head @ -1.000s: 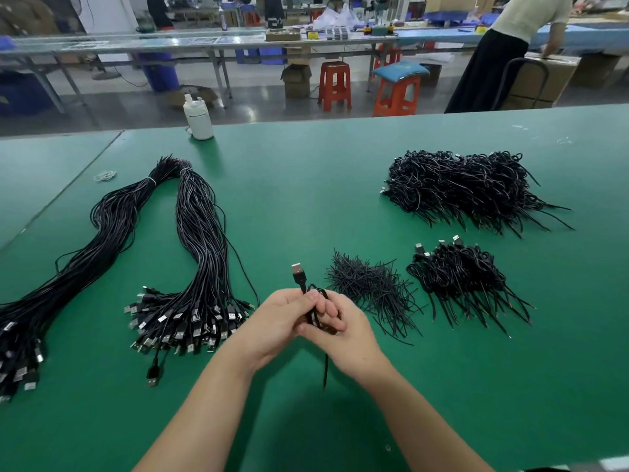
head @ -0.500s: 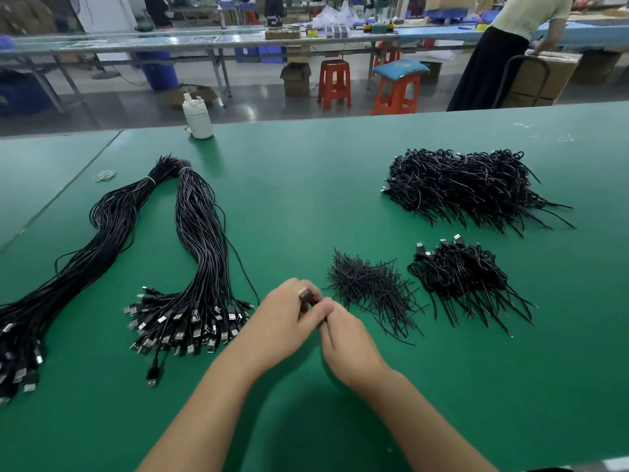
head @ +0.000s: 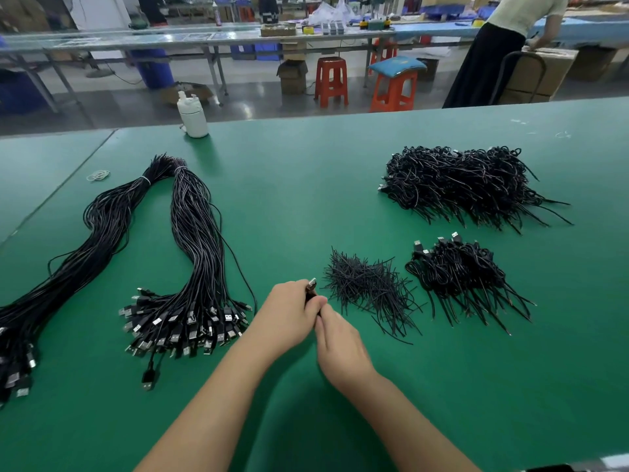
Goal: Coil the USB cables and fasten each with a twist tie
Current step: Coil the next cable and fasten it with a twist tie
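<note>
My left hand (head: 289, 315) grips a coiled black USB cable (head: 311, 287); only its metal plug and a bit of black cord show above my fingers. My right hand (head: 340, 345) meets the left at the coil, its fingertips pinching there; what they pinch is hidden. A heap of black twist ties (head: 367, 287) lies just right of my hands. Uncoiled cables lie in two long bundles at left (head: 194, 253) and far left (head: 68, 267). Coiled, tied cables form a small pile (head: 459, 274) and a bigger pile (head: 459, 185) at right.
The green table (head: 306, 185) runs to a far edge where a white bottle (head: 192, 114) stands. A rubber band (head: 98, 175) lies at the left. Beyond are red stools (head: 332, 80), work benches and a standing person (head: 500, 46).
The cable's plug stood up above my hands a second ago with a loose tail hanging below; now the coil is tucked into my left hand and my right hand has dropped lower against it.
</note>
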`<state>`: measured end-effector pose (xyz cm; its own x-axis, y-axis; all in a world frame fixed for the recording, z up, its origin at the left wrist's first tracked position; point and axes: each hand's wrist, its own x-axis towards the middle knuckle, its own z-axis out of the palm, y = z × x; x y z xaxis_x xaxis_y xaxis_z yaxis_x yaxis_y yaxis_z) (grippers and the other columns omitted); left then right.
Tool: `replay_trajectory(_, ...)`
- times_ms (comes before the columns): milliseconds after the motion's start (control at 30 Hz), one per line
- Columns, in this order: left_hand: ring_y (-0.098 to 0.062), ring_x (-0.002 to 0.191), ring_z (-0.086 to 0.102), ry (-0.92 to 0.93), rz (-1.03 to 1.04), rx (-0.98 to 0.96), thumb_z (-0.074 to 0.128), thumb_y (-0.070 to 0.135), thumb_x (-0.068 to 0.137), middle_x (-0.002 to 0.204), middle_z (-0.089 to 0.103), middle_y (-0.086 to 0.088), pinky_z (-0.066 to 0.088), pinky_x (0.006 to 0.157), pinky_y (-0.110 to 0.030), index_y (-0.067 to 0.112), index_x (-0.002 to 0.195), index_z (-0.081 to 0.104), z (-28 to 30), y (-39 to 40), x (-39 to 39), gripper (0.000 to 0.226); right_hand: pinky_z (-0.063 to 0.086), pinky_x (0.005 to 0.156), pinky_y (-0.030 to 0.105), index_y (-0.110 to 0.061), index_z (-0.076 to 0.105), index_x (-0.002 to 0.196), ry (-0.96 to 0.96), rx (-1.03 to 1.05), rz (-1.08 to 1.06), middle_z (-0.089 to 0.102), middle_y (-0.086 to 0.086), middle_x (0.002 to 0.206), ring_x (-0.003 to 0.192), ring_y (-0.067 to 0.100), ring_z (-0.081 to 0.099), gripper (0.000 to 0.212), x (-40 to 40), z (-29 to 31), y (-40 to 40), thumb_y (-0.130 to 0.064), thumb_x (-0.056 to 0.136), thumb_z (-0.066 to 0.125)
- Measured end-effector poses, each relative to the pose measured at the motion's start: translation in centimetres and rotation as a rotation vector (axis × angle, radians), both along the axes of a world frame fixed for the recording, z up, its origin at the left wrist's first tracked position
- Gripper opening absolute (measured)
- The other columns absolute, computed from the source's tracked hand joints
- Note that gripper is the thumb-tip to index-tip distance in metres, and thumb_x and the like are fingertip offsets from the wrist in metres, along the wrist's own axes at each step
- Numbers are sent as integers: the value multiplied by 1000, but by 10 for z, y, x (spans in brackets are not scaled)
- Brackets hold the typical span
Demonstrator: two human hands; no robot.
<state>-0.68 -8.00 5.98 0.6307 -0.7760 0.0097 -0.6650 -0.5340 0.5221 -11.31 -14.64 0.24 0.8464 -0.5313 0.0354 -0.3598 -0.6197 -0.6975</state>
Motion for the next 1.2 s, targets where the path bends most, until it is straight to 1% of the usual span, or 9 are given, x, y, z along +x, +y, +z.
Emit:
replay_trajectory(167,-8,59,49,625,-20,-177,68,26,92,77,59,9,40,58,-23,20,106,64,-17,-9,9,15,34,64,39,-15,40,89,-34,0,-203,58,6,80,78,36,57,24,-13,-20,-30,-29,106,30)
replay_trajectory(333,-11,83,56,235,136,-39,66,29,92,94,62,9,42,76,-23,22,104,63,-56,-30,21,14,28,56,36,-17,34,76,-182,87,-318,43,-2,63,56,13,41,32,-22,-37,-38,-32,104,31)
replay_trajectory(467,-12,88,55,151,144,-44,69,36,88,96,60,10,45,83,-29,24,102,60,-72,-55,16,21,22,58,34,-26,29,73,-190,89,-315,41,-6,62,55,8,38,32,-19,-42,-41,-30,104,34)
replay_trajectory(733,-1,71,57,133,191,-77,64,18,91,59,53,23,39,69,-22,31,97,62,-80,-69,13,14,29,58,39,-23,29,75,-145,58,-244,40,-3,62,58,18,39,31,-20,-45,-45,-32,105,32)
replay_trajectory(800,4,68,54,117,171,-62,67,20,90,58,54,26,41,70,-21,30,106,64,-82,-59,16,20,33,61,41,-26,28,75,-129,63,-241,44,-3,64,62,21,45,32,-20,-43,-44,-35,105,31)
replay_trajectory(933,-10,85,63,32,146,-16,69,27,89,80,69,17,49,82,-27,27,111,69,-81,-30,16,22,32,64,39,-25,35,79,-96,73,-235,48,-5,69,72,26,52,29,-21,-44,-44,-38,105,32)
replay_trajectory(1033,-9,91,65,58,174,-38,71,27,88,96,74,11,50,86,-25,26,101,75,-82,-8,11,14,34,72,33,-10,51,102,-55,93,-217,53,-4,87,86,23,54,36,-21,-45,-46,-40,105,30)
replay_trajectory(1133,9,75,61,216,300,-173,73,22,85,76,70,24,39,67,-4,29,82,76,-82,4,0,8,39,93,33,-10,51,131,-10,88,-200,60,1,124,118,23,55,46,-20,-46,-47,-40,105,29)
replay_trajectory(1200,12,67,59,339,384,-286,74,19,84,64,67,24,38,59,-3,29,75,74,-80,0,-9,13,41,90,35,-14,53,123,-8,39,-156,62,3,120,112,26,57,39,-21,-45,-46,-40,105,29)
